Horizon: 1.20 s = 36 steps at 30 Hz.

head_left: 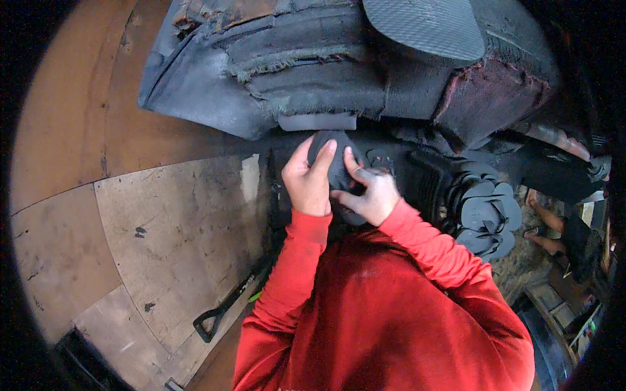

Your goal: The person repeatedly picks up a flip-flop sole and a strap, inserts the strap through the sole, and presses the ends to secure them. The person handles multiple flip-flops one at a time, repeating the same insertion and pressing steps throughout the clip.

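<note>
Both my hands hold a dark grey flip-flop in front of my chest. Its rounded end points away from me, and its straps are mostly hidden by my fingers. My left hand grips the left edge, thumb on the upper face. On the opposite side, my right hand pinches it with thumb and fingers. Just beyond the flip-flop, a smooth grey bar-like surface shows under a dusty dark cloth cover; I cannot tell whether they touch.
A textured grey sole lies on top of the cover. Several grey flip-flops are piled at my right. Wooden panels stand on the left, with a black handle near them. Another person's legs show at far right.
</note>
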Available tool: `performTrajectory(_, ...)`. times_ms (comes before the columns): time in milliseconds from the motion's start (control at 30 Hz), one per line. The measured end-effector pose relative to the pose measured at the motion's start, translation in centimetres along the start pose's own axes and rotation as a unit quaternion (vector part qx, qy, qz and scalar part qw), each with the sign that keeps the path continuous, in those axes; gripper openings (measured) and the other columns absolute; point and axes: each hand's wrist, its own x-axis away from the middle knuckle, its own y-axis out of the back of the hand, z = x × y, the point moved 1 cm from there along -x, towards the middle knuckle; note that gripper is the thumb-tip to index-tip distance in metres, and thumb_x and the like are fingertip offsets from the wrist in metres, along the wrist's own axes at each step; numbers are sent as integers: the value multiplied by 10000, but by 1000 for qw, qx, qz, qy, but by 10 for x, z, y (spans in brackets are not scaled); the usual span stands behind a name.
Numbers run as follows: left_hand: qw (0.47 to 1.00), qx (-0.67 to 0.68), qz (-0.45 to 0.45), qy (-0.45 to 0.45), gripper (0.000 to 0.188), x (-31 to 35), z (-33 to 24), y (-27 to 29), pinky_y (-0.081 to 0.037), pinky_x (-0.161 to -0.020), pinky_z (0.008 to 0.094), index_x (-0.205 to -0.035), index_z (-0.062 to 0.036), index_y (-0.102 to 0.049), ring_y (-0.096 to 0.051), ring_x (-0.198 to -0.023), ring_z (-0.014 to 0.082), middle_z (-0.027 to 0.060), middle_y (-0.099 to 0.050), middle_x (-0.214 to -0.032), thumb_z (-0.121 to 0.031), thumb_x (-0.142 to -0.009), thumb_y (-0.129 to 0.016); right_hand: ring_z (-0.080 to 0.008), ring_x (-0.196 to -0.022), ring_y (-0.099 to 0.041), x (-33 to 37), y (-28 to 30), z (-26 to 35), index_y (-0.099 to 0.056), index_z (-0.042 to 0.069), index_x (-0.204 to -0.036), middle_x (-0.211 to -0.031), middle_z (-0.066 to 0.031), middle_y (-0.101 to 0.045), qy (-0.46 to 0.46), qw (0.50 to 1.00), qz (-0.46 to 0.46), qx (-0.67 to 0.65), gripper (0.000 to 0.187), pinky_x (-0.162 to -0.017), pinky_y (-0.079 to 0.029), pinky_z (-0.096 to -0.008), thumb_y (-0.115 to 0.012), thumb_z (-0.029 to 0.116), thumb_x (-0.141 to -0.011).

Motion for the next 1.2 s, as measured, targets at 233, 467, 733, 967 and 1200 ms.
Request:
performTrajectory(233, 999, 33, 6, -26, 349, 29, -8, 13, -500, -900, 276, -1229, 70, -617, -637, -1000, 132, 86, -687, -1119, -36, -906, -695, -405, -727, -658, 13, 8, 4, -400, 237, -1508, -972, -234, -613, 39, 987, -24, 155, 754, -617, -569, -462, -737, 314, -837)
performTrajectory(467, 976, -182, -33, -115, 282, 5, -1, 4, -508, -820, 274, -1096, 54, -698, -644, -894, 128, 82, -708, -984, -42, -839, -764, -414, -721, -675, 8, -37, -5, -332, 131, -1534, -867, -242, -664, 32, 997, -63, -33, 867, -643, -556, -452, -763, 343, -812)
performTrajectory(733, 990, -98, -63, -74, 259, 5, 5, -6, -515, -813, 280, -1088, 66, -690, -633, -879, 125, 89, -706, -998, -59, -868, -743, -431, -800, -665, 1, 15, 2, -349, 133, -1529, -940, -279, -654, 28, 997, 36, 57, 827, -735, -551, -470, -733, 292, -813)
performTrajectory(967, 992, 11, -83, -90, 232, 30, -23, 1, -498, -907, 289, -1157, 60, -646, -637, -975, 145, 104, -686, -1096, -31, -943, -641, -445, -888, -644, -20, 56, 27, -346, 191, -1534, -1021, -300, -623, 105, 975, 119, 157, 744, -769, -553, -488, -643, 158, -853)
performTrajectory(1200, 990, 21, -82, -117, 242, 44, -62, 20, -520, -884, 319, -1189, 53, -611, -646, -970, 163, 121, -679, -1102, -49, -970, -606, -500, -909, -654, -30, 46, 62, -400, 201, -1510, -974, -326, -637, 193, 960, 86, 183, 670, -760, -568, -505, -572, 137, -866)
